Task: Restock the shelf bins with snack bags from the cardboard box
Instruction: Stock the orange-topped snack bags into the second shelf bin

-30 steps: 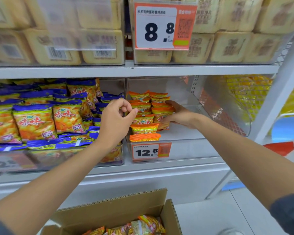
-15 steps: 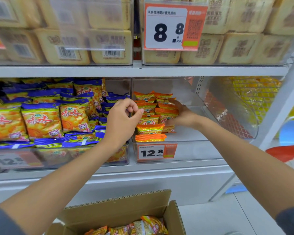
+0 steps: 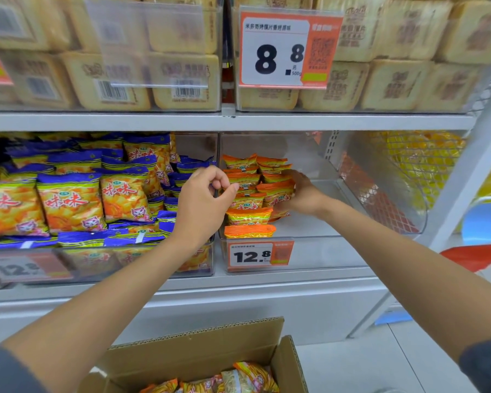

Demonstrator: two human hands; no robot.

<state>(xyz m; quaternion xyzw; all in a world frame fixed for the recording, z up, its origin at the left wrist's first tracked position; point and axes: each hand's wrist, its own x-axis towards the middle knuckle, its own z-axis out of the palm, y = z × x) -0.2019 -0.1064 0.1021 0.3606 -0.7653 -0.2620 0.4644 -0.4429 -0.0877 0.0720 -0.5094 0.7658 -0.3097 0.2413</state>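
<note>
Orange snack bags stand in rows in the clear right bin on the middle shelf. My right hand reaches into that bin, its fingers curled over the top of an orange bag in the right row. My left hand is at the clear divider between the two bins, fingers curled and pinching its top edge, thumb tip touching the orange bags. The open cardboard box sits below on the floor, with more snack bags in it.
The left bin is packed with blue-topped snack bags. Above, clear bins hold tan bread packs behind an 8.8 price tag. A white shelf post and a wire basket stand to the right.
Both hands hold nearly the same places at the bins. My head has moved closer, so the shelf looks a little larger and shifted right.
</note>
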